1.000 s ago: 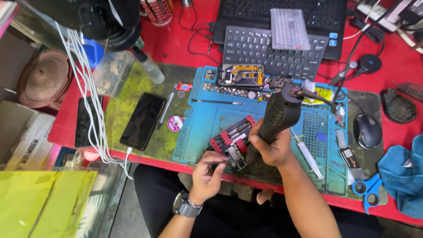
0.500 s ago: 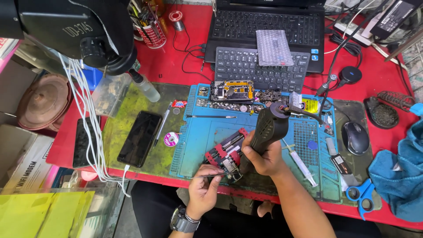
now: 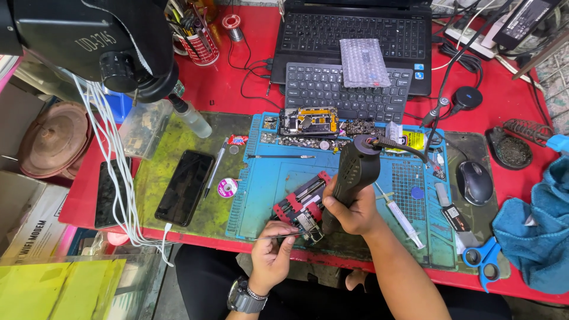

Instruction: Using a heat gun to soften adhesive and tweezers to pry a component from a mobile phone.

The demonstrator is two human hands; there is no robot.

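My right hand (image 3: 354,214) grips a black hot-air gun handle (image 3: 354,175), nozzle pointing down at a circuit board (image 3: 308,224) clamped in a red holder (image 3: 299,204) on the blue work mat (image 3: 278,178). My left hand (image 3: 271,255), with a wristwatch (image 3: 244,296), pinches thin tweezers (image 3: 284,235) whose tips reach the board's near edge. A cable (image 3: 409,148) runs from the top of the gun toward the back right.
A black phone (image 3: 184,187) lies on the green mat (image 3: 163,160) at left. Behind the blue mat are an opened phone (image 3: 308,121), a keyboard (image 3: 332,89) and a laptop (image 3: 355,29). A syringe (image 3: 403,216), mouse (image 3: 474,182), blue scissors (image 3: 483,261) and blue cloth (image 3: 533,228) sit at right. A microscope head (image 3: 89,41) overhangs the upper left.
The view has shifted, so the scene sits lower and more central. My left hand has brought the tweezers up to the board's edge. The right hand keeps the gun over the board.
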